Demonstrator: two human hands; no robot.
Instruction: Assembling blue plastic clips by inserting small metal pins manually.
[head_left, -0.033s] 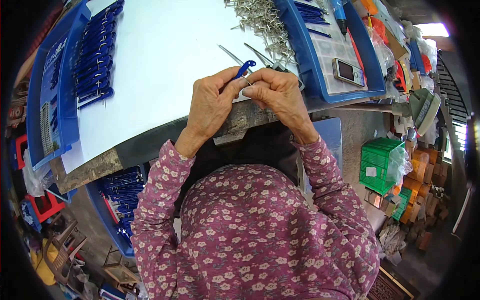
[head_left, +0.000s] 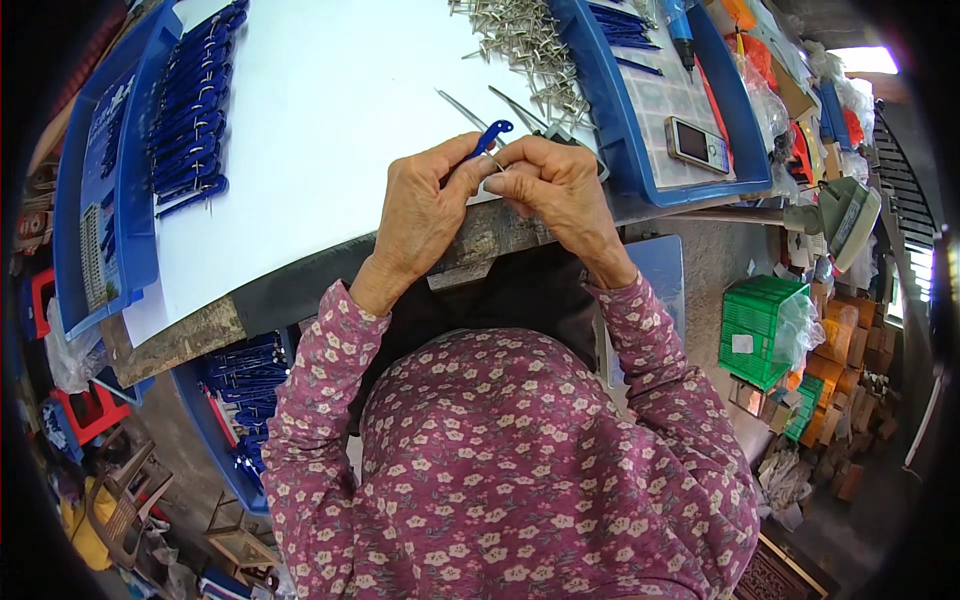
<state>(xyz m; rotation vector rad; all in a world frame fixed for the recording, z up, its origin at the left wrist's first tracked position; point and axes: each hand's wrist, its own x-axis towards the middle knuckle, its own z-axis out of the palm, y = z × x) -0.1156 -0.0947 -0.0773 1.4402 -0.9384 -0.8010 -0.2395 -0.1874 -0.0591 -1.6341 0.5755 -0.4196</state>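
Over the table's near edge, my two hands meet at the fingertips. My left hand (head_left: 422, 208) is closed in a pinch on a small blue handle-shaped piece (head_left: 493, 133) with a rounded, holed end, which sticks up past the fingers. Pressed up against it, my right hand (head_left: 560, 192) pinches a thin metal pin (head_left: 497, 162), mostly covered by the fingertips. Just beyond the hands lie a pointed metal tool (head_left: 458, 106) and a second slim tool (head_left: 512, 103). Farther off is a heap of silvery T-shaped metal pins (head_left: 530, 55).
White sheeting (head_left: 330, 130) covers the table. Rows of blue pieces (head_left: 190, 120) lie at left beside a blue tray (head_left: 135, 240). Another blue tray (head_left: 630, 150) at right holds a mobile phone (head_left: 697, 145) and a blue screwdriver-like tool (head_left: 681, 35). A lamp head (head_left: 850, 225) juts out farther right.
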